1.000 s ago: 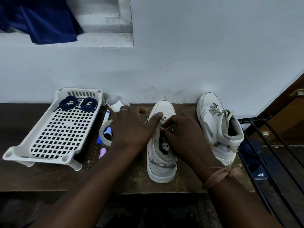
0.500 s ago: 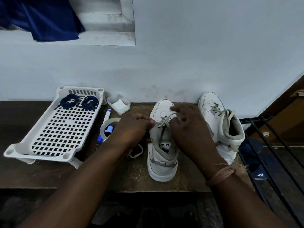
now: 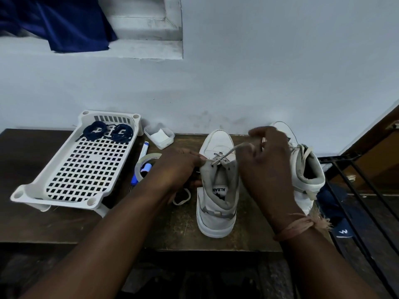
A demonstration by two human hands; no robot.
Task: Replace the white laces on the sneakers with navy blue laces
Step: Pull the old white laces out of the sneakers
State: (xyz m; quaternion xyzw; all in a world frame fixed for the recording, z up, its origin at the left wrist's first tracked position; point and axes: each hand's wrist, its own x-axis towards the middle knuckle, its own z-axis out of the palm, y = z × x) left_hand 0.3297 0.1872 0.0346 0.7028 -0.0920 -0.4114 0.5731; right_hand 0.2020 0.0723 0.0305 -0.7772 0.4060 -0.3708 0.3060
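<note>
Laces: near sneaker (image 3: 217,190) on bench (image 3: 64,223), white lace (image 3: 228,152) half out. Right hand (image 3: 266,160) grip pinches it, pulling; left hand (image 3: 179,167) grip holds the collar. Second sneaker (image 3: 306,169) untouched; navy laces (image 3: 108,132) wait in tray (image 3: 54,190).

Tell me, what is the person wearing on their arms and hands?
Both forearms are bare, with no sleeves or gloves showing. The right wrist carries a frayed, pinkish-tan thread band with a loose tuft at its knot. The left hand shows no band or watch.
</note>
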